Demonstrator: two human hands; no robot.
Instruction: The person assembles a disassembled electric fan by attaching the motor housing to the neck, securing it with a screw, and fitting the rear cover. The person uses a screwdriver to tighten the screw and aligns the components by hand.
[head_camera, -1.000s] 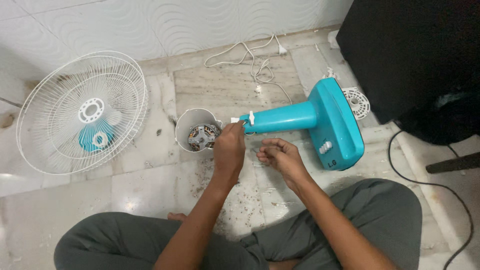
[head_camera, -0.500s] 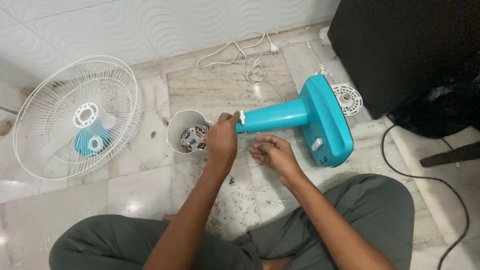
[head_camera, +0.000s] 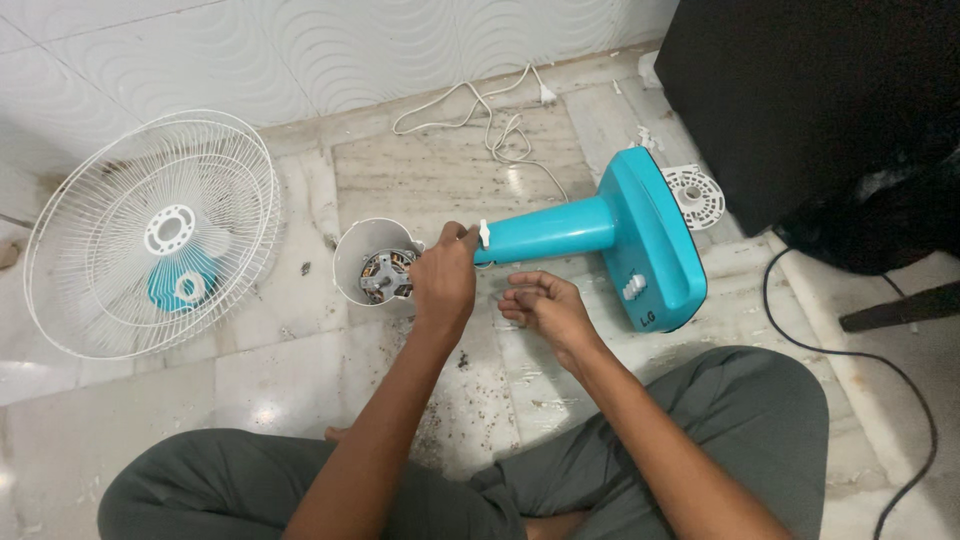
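A turquoise fan stand (head_camera: 640, 245) lies on its side on the floor, its neck (head_camera: 550, 230) pointing left toward a white motor housing (head_camera: 375, 265) with the motor showing. My left hand (head_camera: 445, 278) is closed over the joint between neck and housing, fingertips beside a small white knob (head_camera: 484, 235). Just below the neck my right hand (head_camera: 540, 305) hovers with its fingers curled in. Whether it holds anything small is hidden.
A white wire fan guard (head_camera: 155, 235) with a turquoise blade beneath lies at the left. A white power cord (head_camera: 490, 125) trails by the wall. A round white plastic part (head_camera: 695, 195) lies behind the base. A black cabinet (head_camera: 800, 100) and a black cable (head_camera: 890, 370) are at the right. My crossed legs fill the foreground.
My left hand keeps its hold at the joint. The right hand has lifted slightly toward the neck and curled tighter. The view shifted a little to the right.
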